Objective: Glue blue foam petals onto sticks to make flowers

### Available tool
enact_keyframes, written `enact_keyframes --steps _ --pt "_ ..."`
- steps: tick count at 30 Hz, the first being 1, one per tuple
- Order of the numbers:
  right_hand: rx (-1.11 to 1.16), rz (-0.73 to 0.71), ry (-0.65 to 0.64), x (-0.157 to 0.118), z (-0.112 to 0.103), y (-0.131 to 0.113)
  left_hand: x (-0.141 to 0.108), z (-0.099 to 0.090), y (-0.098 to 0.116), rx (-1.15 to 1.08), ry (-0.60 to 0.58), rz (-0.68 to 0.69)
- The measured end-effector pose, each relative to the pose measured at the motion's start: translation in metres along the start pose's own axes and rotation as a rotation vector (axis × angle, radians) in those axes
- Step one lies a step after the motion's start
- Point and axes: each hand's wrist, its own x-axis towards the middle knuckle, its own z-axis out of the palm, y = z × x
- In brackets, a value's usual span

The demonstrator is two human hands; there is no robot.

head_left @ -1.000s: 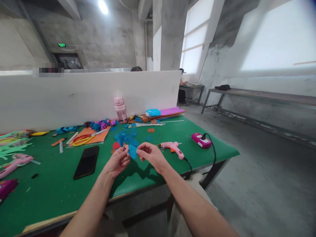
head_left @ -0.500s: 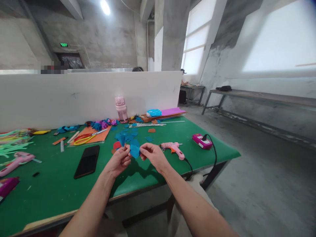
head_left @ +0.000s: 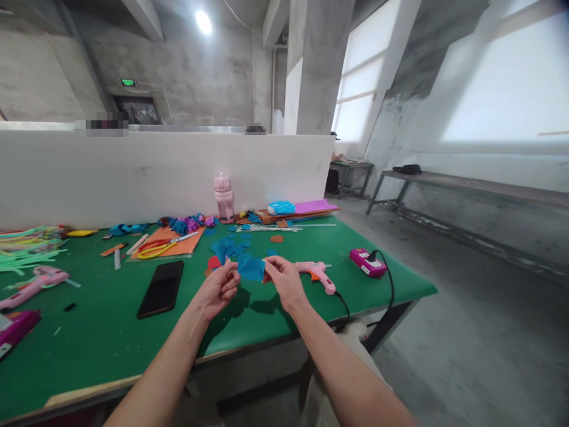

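My right hand [head_left: 284, 283] pinches a blue crepe paper piece [head_left: 251, 268] by its right end, over the green table. The paper's other end comes close to the fingertips of my left hand [head_left: 217, 290]; whether they touch it I cannot tell. The left fingers are pinched together, with a gathered blue paper bit [head_left: 221, 251] rising just above them. More loose blue paper pieces [head_left: 242, 239] lie behind the hands, and a red round item [head_left: 214, 262] shows partly beside the left hand. A pink glue gun [head_left: 317, 274] lies right of my right hand.
A black phone [head_left: 160, 289] lies left of my hands. Scissors [head_left: 162, 247] rest on orange sheets. A pink bottle [head_left: 224, 198] stands against the white partition [head_left: 178, 172]. A magenta box [head_left: 368, 263] with a black cable sits near the table's right edge.
My right hand has moved slightly right and drawn the blue paper piece away from my left hand, so more of it shows. The camera view has shifted a little.
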Motion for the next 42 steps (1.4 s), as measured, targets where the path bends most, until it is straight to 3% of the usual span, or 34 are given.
enact_keyframes --steps 6,15,17,21,23,28,36,42 --pt "0.050 0.077 0.108 0.004 0.009 0.016 0.000 0.004 -0.006 0.055 0.077 -0.016" --pt "0.004 0.028 0.216 0.022 0.008 0.031 -0.001 -0.002 -0.002 0.140 0.111 0.002" --pt "-0.117 0.015 0.219 0.028 0.005 0.033 0.000 -0.005 -0.001 0.143 0.128 0.018" --pt "-0.631 -0.094 0.178 0.046 -0.004 0.034 0.002 -0.010 0.000 0.171 0.163 0.050" --pt "-0.741 -0.103 0.162 0.056 -0.010 0.035 0.002 -0.010 0.001 0.181 0.175 0.059" --pt "-0.867 -0.058 0.143 0.072 -0.024 0.042 -0.002 -0.009 0.004 0.164 0.166 0.073" --pt "-0.951 -0.008 0.125 0.075 -0.028 0.046 -0.005 -0.010 0.007 0.149 0.156 0.075" --pt "-0.967 -0.055 0.209 0.074 -0.031 0.040 -0.007 -0.008 0.008 0.146 0.155 0.073"
